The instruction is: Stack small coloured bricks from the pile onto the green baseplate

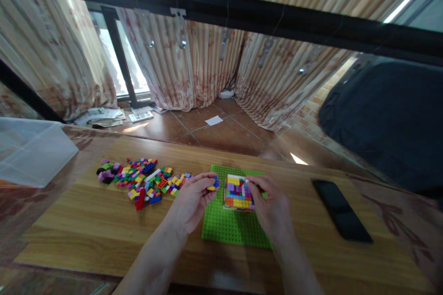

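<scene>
A green studded baseplate (224,228) lies on the wooden table (104,230). On it stands a block of many-coloured bricks (238,192). My left hand (194,200) is closed in a pinch on small yellow and blue bricks (213,184), just left of the block. My right hand (270,205) rests against the block's right side, fingers curled at its top edge, pinching a small white piece. A pile of loose coloured bricks (143,179) lies to the left of my left hand.
A black phone (341,209) lies flat on the table at the right. A clear plastic box (31,150) stands at the far left. Behind the table are curtains, a tiled floor with papers, and a dark bulky object at the right.
</scene>
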Motion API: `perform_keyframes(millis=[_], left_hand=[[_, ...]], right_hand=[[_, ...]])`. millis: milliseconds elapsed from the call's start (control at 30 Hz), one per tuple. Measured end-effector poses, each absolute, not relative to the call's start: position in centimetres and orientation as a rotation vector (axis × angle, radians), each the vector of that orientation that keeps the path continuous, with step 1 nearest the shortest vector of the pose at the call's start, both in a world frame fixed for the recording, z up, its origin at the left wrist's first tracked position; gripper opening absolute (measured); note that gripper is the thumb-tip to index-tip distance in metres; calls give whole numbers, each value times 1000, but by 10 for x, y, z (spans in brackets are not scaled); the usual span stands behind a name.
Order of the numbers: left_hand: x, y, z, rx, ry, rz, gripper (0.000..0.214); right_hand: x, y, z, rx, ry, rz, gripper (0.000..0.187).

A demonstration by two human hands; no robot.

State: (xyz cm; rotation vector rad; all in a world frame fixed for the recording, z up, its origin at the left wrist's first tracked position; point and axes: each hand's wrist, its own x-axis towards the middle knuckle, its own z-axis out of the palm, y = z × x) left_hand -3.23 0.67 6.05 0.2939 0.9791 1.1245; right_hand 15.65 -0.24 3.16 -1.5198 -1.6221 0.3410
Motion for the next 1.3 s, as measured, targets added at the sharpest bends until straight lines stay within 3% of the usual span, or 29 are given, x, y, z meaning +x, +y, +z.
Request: perform_keyframes(millis=[333,1300], left_hand=[[-32,5,59,331,969,1119,13],[-30,4,61,344,971,1115,11]], right_hand=[[157,5,21,-1539,-1701,109,18],[160,11,17,-1621,-1423,512,27]])
